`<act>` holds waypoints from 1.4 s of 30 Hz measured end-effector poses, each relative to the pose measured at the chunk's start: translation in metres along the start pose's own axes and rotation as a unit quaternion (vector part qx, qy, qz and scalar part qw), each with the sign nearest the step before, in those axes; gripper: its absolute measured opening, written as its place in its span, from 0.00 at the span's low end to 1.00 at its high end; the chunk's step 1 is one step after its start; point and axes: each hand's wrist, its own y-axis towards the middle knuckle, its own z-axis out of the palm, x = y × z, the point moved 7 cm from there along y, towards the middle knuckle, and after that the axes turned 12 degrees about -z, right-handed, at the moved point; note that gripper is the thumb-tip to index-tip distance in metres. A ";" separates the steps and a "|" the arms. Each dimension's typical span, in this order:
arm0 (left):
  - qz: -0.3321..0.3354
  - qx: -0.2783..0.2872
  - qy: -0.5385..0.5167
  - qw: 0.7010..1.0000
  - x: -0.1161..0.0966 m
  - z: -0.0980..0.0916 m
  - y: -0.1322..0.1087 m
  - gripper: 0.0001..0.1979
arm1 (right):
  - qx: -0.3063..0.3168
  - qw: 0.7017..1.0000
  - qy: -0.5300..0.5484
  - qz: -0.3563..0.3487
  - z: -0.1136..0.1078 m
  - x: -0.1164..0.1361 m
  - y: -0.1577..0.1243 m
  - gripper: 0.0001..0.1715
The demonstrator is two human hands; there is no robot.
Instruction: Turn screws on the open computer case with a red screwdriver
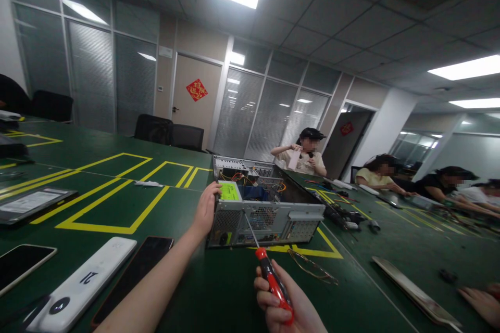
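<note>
An opened computer case (269,213) lies on the green table, its rear panel towards me and its inside exposed. My left hand (207,208) grips its left upper edge, fingers curled over beside the power supply with a bright green label (229,191). In my right hand (279,294) is a screwdriver (275,283) with a red and black handle. Its shaft points up at the rear panel, with the tip near the perforated metal; whether it touches a screw is too small to tell. Cables and boards show inside the case.
Eyeglasses (314,266) lie right of the screwdriver. On the left are a white device marked 21 (84,281), two phones (133,276) and a hard drive (37,205). Cables and parts (347,216) lie to the right. Another person's hand (482,304) rests at far right; several people sit beyond.
</note>
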 end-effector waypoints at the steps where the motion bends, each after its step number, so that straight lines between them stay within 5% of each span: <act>1: -0.002 0.000 -0.001 1.000 0.000 0.000 0.000 0.19 | 0.004 1.000 0.003 -0.004 0.000 0.000 0.000 0.15; 12: 0.003 -0.004 -0.005 1.000 0.000 0.000 0.000 0.20 | -0.028 0.999 -0.026 -0.008 0.010 -0.006 0.001 0.13; 21: -0.001 0.002 -0.005 1.000 0.002 0.000 0.000 0.19 | 0.098 0.990 0.097 0.018 0.050 0.000 -0.009 0.13; 30: -0.001 -0.005 -0.007 1.000 -0.001 -0.002 0.001 0.19 | 0.017 0.990 -0.120 -0.070 0.030 -0.003 -0.003 0.20; 38: 0.001 0.005 -0.006 1.000 -0.001 -0.002 0.001 0.19 | 0.126 0.978 -0.143 -0.082 0.054 0.010 -0.021 0.29; 42: 0.002 0.003 -0.012 1.000 0.001 -0.002 0.001 0.19 | 0.130 0.972 -0.170 -0.097 0.050 0.007 -0.017 0.31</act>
